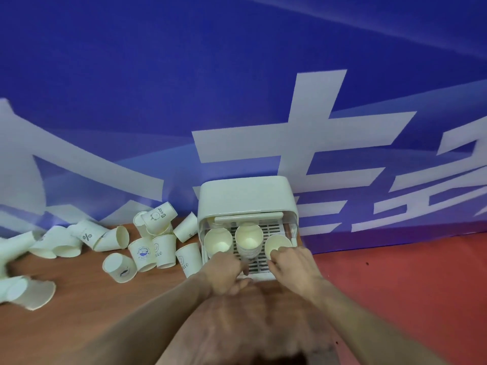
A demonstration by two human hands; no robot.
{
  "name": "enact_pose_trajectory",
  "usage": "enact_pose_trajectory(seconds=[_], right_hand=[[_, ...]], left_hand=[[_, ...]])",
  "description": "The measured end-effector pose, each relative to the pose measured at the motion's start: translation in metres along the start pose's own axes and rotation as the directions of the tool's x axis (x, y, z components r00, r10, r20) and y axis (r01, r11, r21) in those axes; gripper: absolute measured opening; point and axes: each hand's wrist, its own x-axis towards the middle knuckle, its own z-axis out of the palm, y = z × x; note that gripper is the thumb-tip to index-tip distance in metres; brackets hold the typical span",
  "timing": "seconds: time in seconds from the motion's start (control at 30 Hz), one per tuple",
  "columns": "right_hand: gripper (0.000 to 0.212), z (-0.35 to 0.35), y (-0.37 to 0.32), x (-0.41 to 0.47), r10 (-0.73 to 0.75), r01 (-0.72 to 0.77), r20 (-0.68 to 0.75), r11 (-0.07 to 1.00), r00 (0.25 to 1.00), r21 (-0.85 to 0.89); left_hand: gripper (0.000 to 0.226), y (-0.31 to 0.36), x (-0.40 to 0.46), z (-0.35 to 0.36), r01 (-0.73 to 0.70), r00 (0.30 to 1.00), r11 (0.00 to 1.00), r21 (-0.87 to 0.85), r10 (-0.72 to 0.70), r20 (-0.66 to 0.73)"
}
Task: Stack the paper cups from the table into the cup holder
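A white cup holder [245, 196] with a slatted tray stands against the blue wall. Three stacks of paper cups sit in it: left [218, 240], middle [248, 237] and right [276, 245]. My right hand [292, 264] pinches the rim of the right stack's top cup. My left hand [224, 272] is at the holder's front, below the left stack, with fingers curled; what it holds is hidden. Several loose paper cups [147, 248] lie and stand on the wooden table to the left.
More cups [29, 288] lie tipped at the table's far left edge. A red surface [408, 280] stretches to the right of the holder. The blue banner wall [237, 101] closes the back.
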Motion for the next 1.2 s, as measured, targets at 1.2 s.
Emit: enact_pose_trajectory(seconds=[1.2], right_hand=[[0.064, -0.023, -0.397, 0.071, -0.522, 0.522, 0.104, 0.852, 0.847, 0.024]], left_hand=[[0.09, -0.239, -0.476, 0.041, 0.818, 0.522, 0.55, -0.169, -0.832, -0.187]])
